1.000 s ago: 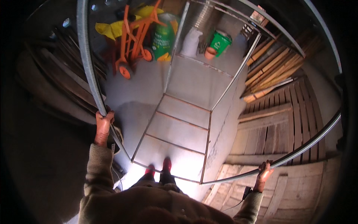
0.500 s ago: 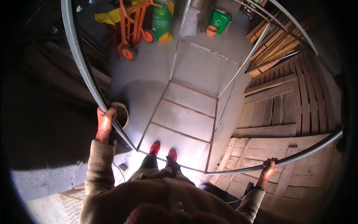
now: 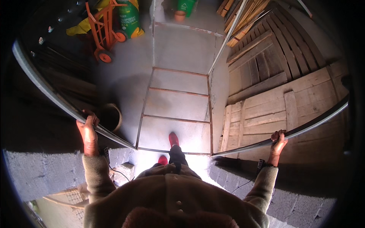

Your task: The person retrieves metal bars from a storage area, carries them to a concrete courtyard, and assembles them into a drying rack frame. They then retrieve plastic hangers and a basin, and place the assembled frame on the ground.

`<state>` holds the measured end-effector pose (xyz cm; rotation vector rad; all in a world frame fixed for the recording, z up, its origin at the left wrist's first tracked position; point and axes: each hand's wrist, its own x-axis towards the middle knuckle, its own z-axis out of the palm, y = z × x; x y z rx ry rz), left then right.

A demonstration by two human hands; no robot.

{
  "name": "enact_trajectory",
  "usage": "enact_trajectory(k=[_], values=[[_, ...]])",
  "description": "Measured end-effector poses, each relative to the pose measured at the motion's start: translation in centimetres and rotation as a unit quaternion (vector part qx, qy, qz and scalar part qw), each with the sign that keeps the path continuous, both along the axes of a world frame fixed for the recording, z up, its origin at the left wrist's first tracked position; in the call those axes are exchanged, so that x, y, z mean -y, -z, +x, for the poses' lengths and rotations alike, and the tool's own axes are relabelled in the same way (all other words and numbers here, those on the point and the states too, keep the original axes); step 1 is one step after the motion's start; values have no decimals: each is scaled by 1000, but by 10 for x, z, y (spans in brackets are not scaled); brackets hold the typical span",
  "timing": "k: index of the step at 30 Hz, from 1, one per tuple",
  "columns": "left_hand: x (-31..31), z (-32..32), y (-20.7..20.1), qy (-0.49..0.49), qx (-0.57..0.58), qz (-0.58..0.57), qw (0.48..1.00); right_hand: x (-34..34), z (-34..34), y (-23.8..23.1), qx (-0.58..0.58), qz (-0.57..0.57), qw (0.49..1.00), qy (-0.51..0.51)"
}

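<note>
I stand at one end of a tall metal frame, grey rails with thin rusty crossbars between them. My left hand is closed round the left rail, and my right hand grips the right rail. Both arms are spread wide. Below, my red shoes stand apart: the right shoe shows beyond the frame's nearest bar, the left shoe on its near side. A small dark device with a cable sits at each wrist.
Wooden pallets and boards lie along the right. An orange hand truck stands far left beside a green sack. A round tub is near my left hand. Grey block walls flank me; a terracotta pot stands far off.
My feet have shifted from side by side to one ahead of the other. The rails sit lower and spread wider in view, both hands still holding. More block wall shows beside me.
</note>
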<state>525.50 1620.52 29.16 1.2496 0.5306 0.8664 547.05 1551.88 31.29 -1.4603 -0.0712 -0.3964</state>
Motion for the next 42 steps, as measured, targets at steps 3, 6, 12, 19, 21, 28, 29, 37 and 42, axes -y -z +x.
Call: enact_trajectory(k=[3,6,12,19,21,28,29,37,42], values=[[14,-36,-10,3,6,11,1000,17,-37,-11,18,17,998,-53],[29,-67,-17,2,-4,19,1000,32,-72,-15,20,11,999,-41],[65,-106,-2,23,-43,37,998,62,-111,4,-17,5,1000,-5],[91,-126,10,-14,-54,20,998,82,-109,11,-31,23,999,-18],[92,-134,11,-28,-45,18,998,82,-109,9,-39,11,999,-23],[89,-181,11,-2,-35,49,998,68,-138,0,-12,-11,1000,-17],[88,-190,11,3,-29,50,998,64,-146,-1,-4,-12,999,-33],[77,-269,5,26,17,47,998,47,-226,-9,25,-23,999,-34],[81,-320,-2,-5,3,57,998,57,-273,-18,31,1,998,-59]])
